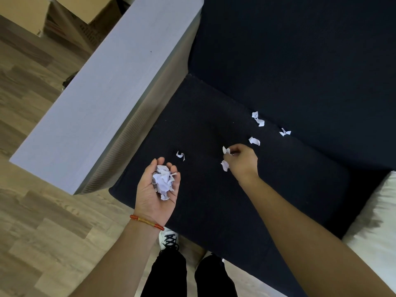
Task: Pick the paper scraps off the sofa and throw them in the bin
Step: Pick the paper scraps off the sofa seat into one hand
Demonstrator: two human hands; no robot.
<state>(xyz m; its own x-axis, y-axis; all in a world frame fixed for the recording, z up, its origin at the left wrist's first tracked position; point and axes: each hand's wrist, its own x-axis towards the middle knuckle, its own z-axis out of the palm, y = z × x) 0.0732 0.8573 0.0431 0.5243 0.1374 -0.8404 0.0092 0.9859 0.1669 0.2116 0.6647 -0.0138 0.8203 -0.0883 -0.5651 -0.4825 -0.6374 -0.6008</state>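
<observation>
Small white paper scraps lie scattered on the dark navy sofa seat (214,200). My left hand (157,194), palm up over the seat's front left corner, cups a crumpled wad of collected scraps (162,181). My right hand (242,161) reaches onto the middle of the seat, its fingertips pinched on a scrap (226,150), and another scrap (224,165) peeks out beside the hand. Loose scraps rest at the left (180,155), just beyond my right hand (254,141), and near the backrest crease (258,118) (285,132). No bin is in view.
A pale grey sofa armrest (107,99) runs along the seat's left side. A white cushion (377,228) sits at the right. Cardboard boxes (64,16) stand on the wooden floor (42,232) at the top left. My legs and a white shoe (169,241) are below.
</observation>
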